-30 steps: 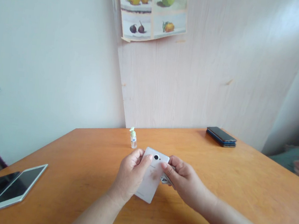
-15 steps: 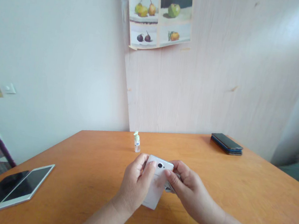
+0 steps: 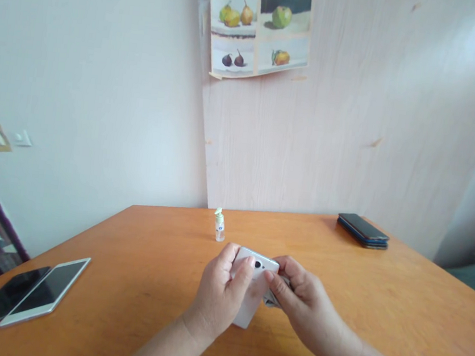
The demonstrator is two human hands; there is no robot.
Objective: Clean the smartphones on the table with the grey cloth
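Observation:
A white smartphone (image 3: 252,305) is held above the table, its back and round camera lens facing me. My left hand (image 3: 220,290) grips its left side, thumb lying across the back near the lens. At the upper right edge, my right hand (image 3: 307,297) pinches a crumpled grey cloth (image 3: 271,301) against the phone, with the thumb by the corner. Most of the cloth is hidden under the right hand. Just beyond the phone stands a small clear pump bottle (image 3: 220,230) with a pale green top.
On the left of the wooden table (image 3: 144,281) lie a black tablet (image 3: 5,297) and a white-framed tablet (image 3: 47,293), edges touching. A stack of dark phones (image 3: 362,230) rests at the back right. Fruit pictures (image 3: 260,35) hang on the wall behind.
The view has shifted slightly, so everything sits a little further right. My left thumb is a bit nearer the lens. Both hands keep their hold on the phone and cloth.

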